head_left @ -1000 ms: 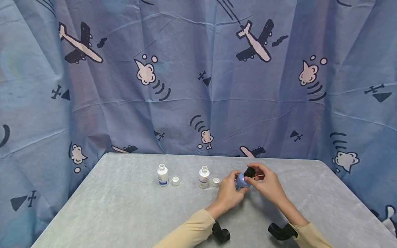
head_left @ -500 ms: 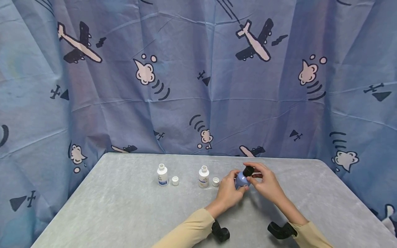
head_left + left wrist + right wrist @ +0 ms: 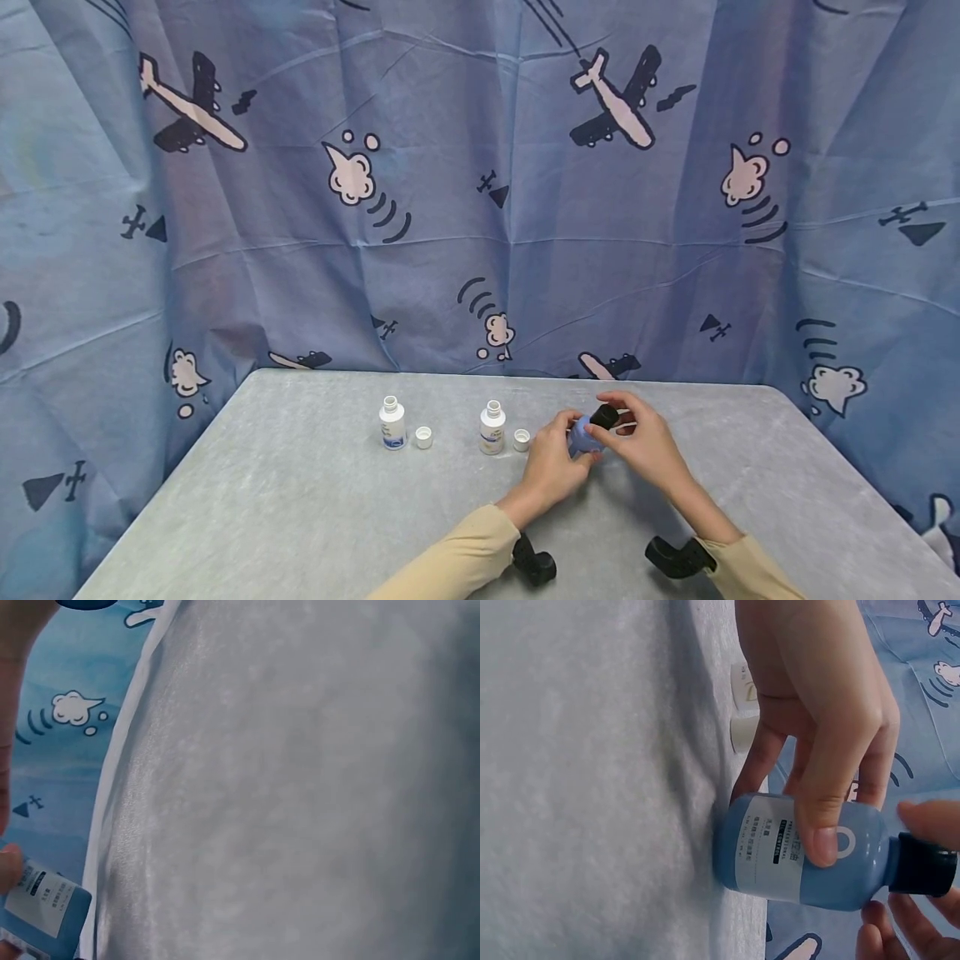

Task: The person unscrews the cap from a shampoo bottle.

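Left hand [image 3: 553, 462]: my grip's on blue bottle [image 3: 581, 436], standing on table [image 3: 300, 517].
Right hand [image 3: 643, 446]: my fingers pinch black cap [image 3: 603, 416].

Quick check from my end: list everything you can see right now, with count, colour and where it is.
blue bottle: one, blue with a white label, standing on the table, right of the white bottles
black cap: one, black, on the blue bottle's neck
white bottles: two, white, uncapped, upright at the table's middle
white caps: two, white, each just right of a white bottle
table: one, grey cover
curtain: one, blue with aeroplane print, behind the table
left hand: grips the blue bottle's body
right hand: pinches the black cap
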Motion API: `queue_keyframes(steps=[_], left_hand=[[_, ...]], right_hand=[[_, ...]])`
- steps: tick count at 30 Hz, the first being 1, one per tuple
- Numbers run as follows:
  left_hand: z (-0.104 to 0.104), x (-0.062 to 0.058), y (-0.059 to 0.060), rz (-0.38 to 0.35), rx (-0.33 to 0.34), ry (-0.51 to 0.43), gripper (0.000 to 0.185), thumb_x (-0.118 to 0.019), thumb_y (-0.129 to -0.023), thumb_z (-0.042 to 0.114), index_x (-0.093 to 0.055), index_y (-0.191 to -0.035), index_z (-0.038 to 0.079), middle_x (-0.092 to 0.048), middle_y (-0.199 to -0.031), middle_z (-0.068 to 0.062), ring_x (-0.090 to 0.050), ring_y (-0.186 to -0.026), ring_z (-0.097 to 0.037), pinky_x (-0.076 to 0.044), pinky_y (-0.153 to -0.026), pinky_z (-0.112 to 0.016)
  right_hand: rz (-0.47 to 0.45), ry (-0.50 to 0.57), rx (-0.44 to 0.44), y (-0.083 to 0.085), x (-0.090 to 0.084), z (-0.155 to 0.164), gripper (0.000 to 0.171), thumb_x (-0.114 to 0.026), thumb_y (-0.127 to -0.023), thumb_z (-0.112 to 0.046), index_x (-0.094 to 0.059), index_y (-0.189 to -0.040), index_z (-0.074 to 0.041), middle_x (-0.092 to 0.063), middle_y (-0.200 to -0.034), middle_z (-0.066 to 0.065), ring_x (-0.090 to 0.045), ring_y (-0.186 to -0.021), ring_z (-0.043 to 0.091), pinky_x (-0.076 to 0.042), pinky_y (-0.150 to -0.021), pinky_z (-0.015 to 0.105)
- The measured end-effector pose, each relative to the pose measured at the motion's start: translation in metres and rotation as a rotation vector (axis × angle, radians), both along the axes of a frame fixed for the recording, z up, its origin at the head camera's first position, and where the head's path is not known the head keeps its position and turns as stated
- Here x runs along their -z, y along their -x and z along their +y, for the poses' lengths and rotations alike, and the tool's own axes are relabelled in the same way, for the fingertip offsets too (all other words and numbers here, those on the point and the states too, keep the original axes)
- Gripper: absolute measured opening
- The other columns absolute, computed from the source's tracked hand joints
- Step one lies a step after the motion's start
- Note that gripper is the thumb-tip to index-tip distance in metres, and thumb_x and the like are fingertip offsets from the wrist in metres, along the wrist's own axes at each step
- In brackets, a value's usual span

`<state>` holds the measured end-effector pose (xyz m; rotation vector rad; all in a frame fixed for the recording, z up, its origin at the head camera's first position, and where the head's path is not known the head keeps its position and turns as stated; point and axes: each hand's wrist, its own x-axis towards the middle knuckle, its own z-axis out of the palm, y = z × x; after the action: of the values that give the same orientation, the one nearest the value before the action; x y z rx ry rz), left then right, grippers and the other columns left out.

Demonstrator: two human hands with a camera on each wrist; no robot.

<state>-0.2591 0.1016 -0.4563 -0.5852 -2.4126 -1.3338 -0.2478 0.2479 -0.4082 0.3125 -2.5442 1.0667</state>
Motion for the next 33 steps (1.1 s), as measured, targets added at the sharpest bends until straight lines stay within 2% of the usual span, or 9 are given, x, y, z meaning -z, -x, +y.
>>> queue_keyframes(steps=[4,8,17,22,33], left_hand=[[-0.0002,0.0014,-0.0006,0.008,-0.002,-0.002,0.050,-0.080,-0.074,0.021,-0.059,-0.118,0.011,-0.070,-0.103,-0.006,-0.065,-0.092,-0.011,-0.049,-0.080,-0.021],[0.0004,0.0025,-0.0006,0.003,-0.012,0.000,0.050,-0.080,-0.073,0.020,-0.059,-0.118,0.011,-0.071,-0.102,-0.005,-0.065,-0.092,-0.011,-0.049,-0.079,-0.021],[0.0013,0.0033,-0.0003,-0.007,-0.028,0.023,0.051,-0.081,-0.073,0.023,-0.059,-0.118,0.011,-0.072,-0.103,-0.005,-0.066,-0.091,-0.012,-0.049,-0.077,-0.022],[0.0013,0.0026,-0.0004,-0.026,-0.020,0.023,0.052,-0.080,-0.074,0.023,-0.059,-0.120,0.010,-0.071,-0.106,-0.007,-0.066,-0.094,-0.014,-0.050,-0.080,-0.023],[0.0003,0.0022,-0.0009,-0.045,-0.002,-0.004,0.052,-0.078,-0.077,0.023,-0.057,-0.122,0.008,-0.071,-0.106,-0.009,-0.066,-0.095,-0.015,-0.050,-0.081,-0.024]], right_hand=[[-0.031,-0.017,0.020,-0.0008,-0.0005,-0.0005,0.042,-0.077,-0.080,-0.016,-0.061,-0.118,-0.005,-0.067,-0.101,0.016,-0.061,-0.079,0.017,-0.050,-0.067,0.022],[-0.017,-0.029,0.010,-0.0021,-0.0011,-0.0014,0.041,-0.075,-0.080,-0.011,-0.062,-0.118,-0.005,-0.067,-0.107,0.016,-0.063,-0.086,0.023,-0.053,-0.072,0.027],[0.115,-0.038,-0.041,-0.0030,0.0029,-0.0016,0.044,-0.076,-0.077,0.000,-0.061,-0.119,-0.001,-0.063,-0.114,0.019,-0.066,-0.092,0.031,-0.056,-0.076,0.035],[0.111,-0.020,-0.069,-0.0030,0.0044,-0.0020,0.047,-0.074,-0.077,0.005,-0.059,-0.122,-0.001,-0.062,-0.118,0.019,-0.064,-0.099,0.034,-0.054,-0.082,0.046],[0.129,0.004,-0.122,-0.0032,0.0057,-0.0026,0.051,-0.068,-0.077,0.015,-0.059,-0.124,-0.002,-0.061,-0.120,0.018,-0.062,-0.105,0.034,-0.052,-0.085,0.049]])
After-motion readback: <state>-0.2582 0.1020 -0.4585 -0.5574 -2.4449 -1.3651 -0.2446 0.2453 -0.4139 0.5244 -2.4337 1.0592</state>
